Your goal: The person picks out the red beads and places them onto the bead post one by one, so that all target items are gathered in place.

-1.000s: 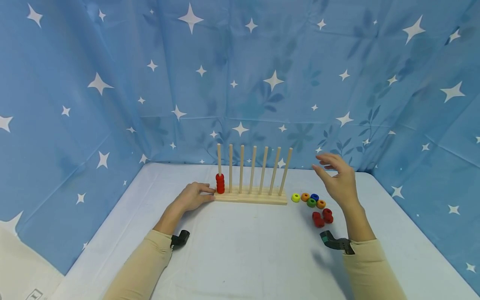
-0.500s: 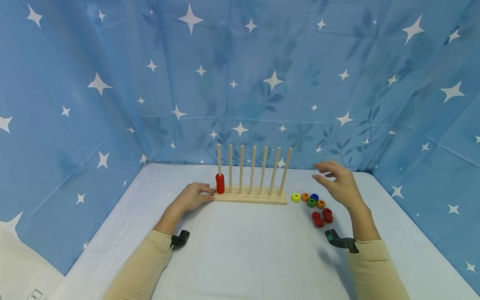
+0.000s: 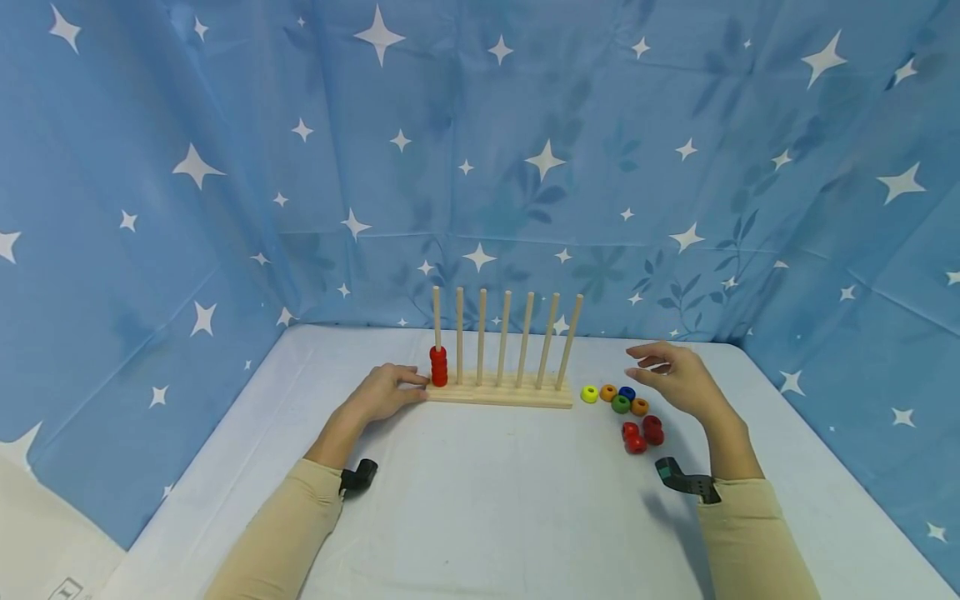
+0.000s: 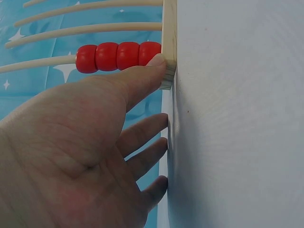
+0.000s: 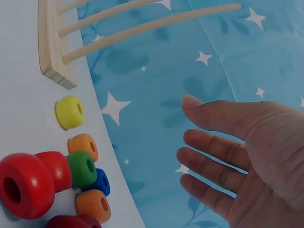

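A wooden peg rack [image 3: 498,392] with several upright pegs stands on the table. Red beads [image 3: 438,367] are stacked on its leftmost peg. My left hand [image 3: 381,392] holds the rack's left end, the thumb against the base beside the lowest red bead in the left wrist view; the index finger is hidden there. My right hand [image 3: 677,375] hovers above and to the right of the loose beads, fingers loosely bent, with nothing in it. Those beads include a yellow bead [image 3: 589,394], a blue bead [image 3: 627,393], a green bead [image 3: 621,404], orange beads [image 3: 640,407] and red beads [image 3: 636,444].
A white cloth covers the table [image 3: 480,500]. Behind and at the sides hangs a blue curtain [image 3: 480,125] with white stars, close behind the rack. A black wrist camera [image 3: 360,477] sits on the left wrist, and another camera [image 3: 686,481] on the right.
My right hand has come down lower over the table, near the loose beads, and its fingers have drawn a little closer together. My left hand and the rack stay in place.
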